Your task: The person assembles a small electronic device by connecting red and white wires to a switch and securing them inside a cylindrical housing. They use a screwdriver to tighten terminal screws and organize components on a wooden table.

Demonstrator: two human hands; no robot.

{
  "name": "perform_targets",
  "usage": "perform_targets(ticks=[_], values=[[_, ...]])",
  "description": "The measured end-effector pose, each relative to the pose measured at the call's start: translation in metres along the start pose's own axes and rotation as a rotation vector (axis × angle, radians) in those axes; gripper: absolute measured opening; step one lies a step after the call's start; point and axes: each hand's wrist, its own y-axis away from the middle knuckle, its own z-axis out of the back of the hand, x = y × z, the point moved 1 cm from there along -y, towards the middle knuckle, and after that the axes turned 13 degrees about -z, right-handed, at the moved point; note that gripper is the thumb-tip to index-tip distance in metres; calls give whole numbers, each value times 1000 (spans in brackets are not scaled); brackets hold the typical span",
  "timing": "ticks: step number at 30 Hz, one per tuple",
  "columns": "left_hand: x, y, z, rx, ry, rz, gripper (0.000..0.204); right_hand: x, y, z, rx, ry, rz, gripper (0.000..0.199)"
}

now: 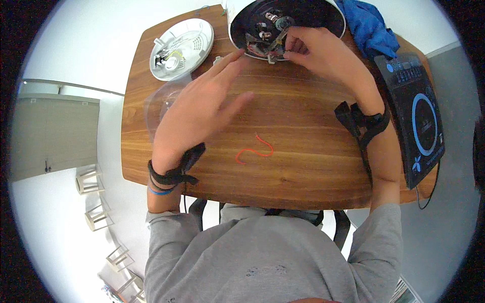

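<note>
At the far edge of the table lies an opened appliance with a white round shell [232, 22] and a dark inside. Electrical parts and wires [260, 46] show within it. My right hand [318, 49] reaches over its near right rim, fingers curled together at the parts. What they pinch, if anything, cannot be made out. My left hand [202, 103] hovers over the table, fingers stretched and thumb apart, holding nothing. Its fingertips come close to the shell's near left rim. Behind it sits a white round cover [194, 43] with small parts and a yellow wire.
A short red wire [272, 150] lies curved on the wooden table [303, 174]. To the right are a black induction cooktop [414, 118] with a cord and a blue cloth [371, 30]. A clear plastic sheet or bag [154, 108] lies partly beneath my left hand.
</note>
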Motion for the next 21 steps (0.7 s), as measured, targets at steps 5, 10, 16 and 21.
perform_targets(ticks=[5, 10, 16, 21], values=[[-11, -35, -16, -229, -58, 78, 51, 1, -6, 1, 7, -59, -20, 21], [15, -62, -22, -219, -124, 146, 43, 8, -8, 8, -45, -126, -52, 18], [32, -69, -32, -262, -25, 45, 38, 13, -12, 5, -178, -216, 39, 17], [37, -72, -26, -194, 59, 53, 37, 20, -15, 3, -271, -267, 60, 20]])
